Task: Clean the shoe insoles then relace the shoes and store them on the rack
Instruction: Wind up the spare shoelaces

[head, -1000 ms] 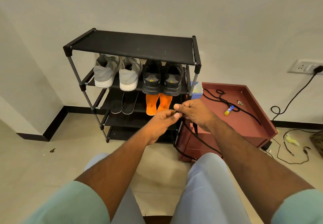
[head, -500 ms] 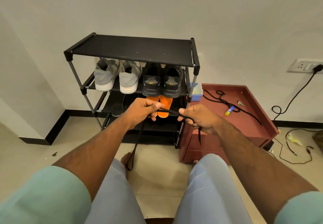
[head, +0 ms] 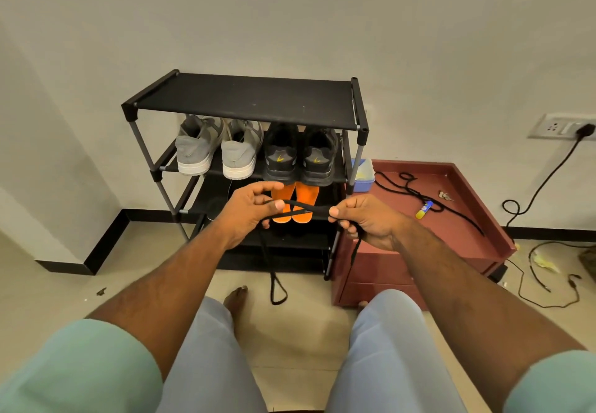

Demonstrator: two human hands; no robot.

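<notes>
I pinch the black lace taut between my left hand and right hand, in front of the rack, to straighten it for threading. The black shoes wait on the rack's second shelf.

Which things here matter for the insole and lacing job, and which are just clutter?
For the job:
black shoelace held by left hand and right hand
orange insoles
black sneakers
black shoe rack

Lying about:
glue stick
blue plastic tub
</notes>
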